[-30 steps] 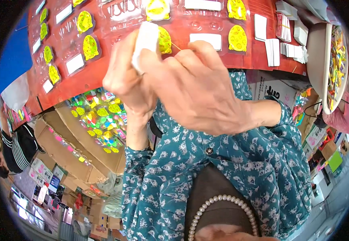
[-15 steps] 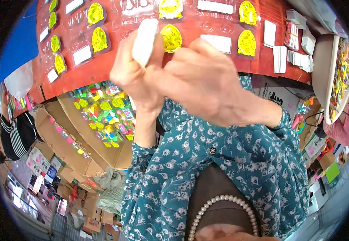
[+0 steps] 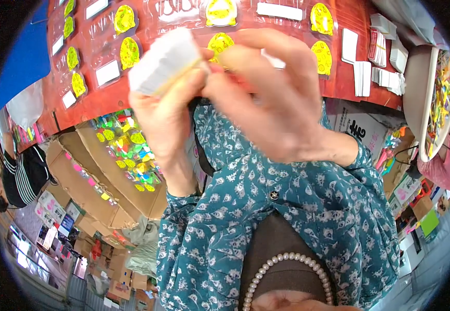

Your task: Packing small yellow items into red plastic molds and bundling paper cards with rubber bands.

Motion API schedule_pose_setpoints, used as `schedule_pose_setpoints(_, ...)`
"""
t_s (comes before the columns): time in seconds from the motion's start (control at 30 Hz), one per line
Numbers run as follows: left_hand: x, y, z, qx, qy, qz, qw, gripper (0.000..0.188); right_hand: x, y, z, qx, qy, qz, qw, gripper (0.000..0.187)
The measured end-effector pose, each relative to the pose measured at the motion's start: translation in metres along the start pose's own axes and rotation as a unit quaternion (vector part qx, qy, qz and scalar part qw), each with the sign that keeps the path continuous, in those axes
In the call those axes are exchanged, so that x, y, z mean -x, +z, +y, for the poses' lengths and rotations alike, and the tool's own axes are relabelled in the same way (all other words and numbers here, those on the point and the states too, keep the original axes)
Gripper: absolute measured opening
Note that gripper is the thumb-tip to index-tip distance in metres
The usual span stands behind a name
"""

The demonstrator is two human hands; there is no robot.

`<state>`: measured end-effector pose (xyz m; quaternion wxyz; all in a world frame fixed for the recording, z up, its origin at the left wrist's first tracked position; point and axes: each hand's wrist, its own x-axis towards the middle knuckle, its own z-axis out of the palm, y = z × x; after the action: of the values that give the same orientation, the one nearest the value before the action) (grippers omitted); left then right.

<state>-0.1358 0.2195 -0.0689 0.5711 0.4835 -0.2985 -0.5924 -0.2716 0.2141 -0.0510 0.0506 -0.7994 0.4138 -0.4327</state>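
My left hand (image 3: 163, 116) is closed round a stack of white cards (image 3: 163, 58), held tilted above the front edge of the red table (image 3: 105, 98). A thin yellowish strip, like a rubber band, runs along the stack's lower edge. Close by on the right, my right hand (image 3: 279, 98) is smeared by motion, its thumb and fingertips near the end of the stack. Whether it grips anything does not show. Behind the hands lie clear plastic blister trays with yellow round-topped pieces (image 3: 220, 45) and white cards (image 3: 108, 73) in them.
Several stacks of white cards (image 3: 361, 78) lie at the table's right end, beside a pale tub (image 3: 416, 93) of small colourful pieces. Below the table on the left stands an open cardboard box (image 3: 87, 166) with bagged colourful pieces. Another person (image 3: 25, 173) is at the far left.
The stack has turned from a narrow edge-on view to show its broad side, and my left hand has shifted slightly left. My right hand has moved apart from the left and its fingers have spread.
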Motion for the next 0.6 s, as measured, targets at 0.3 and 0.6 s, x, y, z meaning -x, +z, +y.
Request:
schedule_pose_setpoints(0.3,-0.003,-0.001,0.000,0.127,-0.080,-0.109,0.983,0.043,-0.004,-0.021,0.015,-0.136,0.201,-0.113,0.964,0.022)
schedule_pose_setpoints(0.6,0.006,0.021,-0.007,0.034,-0.087,-0.079,0.993,0.048,-0.011,-0.040,0.018,-0.422,0.422,-0.073,0.799,0.038)
